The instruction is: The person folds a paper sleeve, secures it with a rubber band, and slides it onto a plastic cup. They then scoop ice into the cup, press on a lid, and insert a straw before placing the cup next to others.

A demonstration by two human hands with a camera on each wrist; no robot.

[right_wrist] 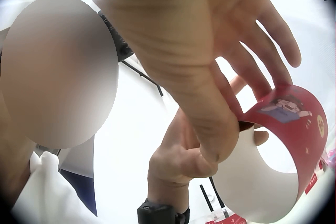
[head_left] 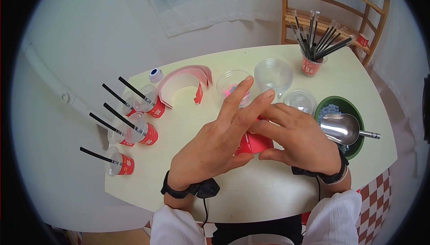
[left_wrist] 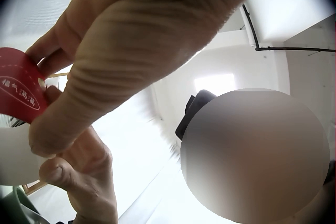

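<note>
Over the near middle of the table, both hands hold a red paper cup sleeve [head_left: 262,143]. It is bent into a ring, with a white inside and a printed cartoon figure, in the right wrist view. My left hand [head_left: 210,146] pinches it at the ends, its thumb low and two fingers stretched up and away. From the other side, my right hand [head_left: 302,137] grips the sleeve [right_wrist: 307,134] between thumb and fingers close to the same join. White lettering in an oval marks the sleeve [left_wrist: 18,90] in the left wrist view. The fingers partly hide the join.
Several lidded cups [head_left: 150,133] with black straws stand at left. Behind are curved pink sleeves [head_left: 179,72], a small white-and-blue item [head_left: 156,75], clear plastic containers [head_left: 274,75] and a straw cup [head_left: 310,67]. A green bowl [head_left: 356,149] with a metal scoop [head_left: 340,127] stands right.
</note>
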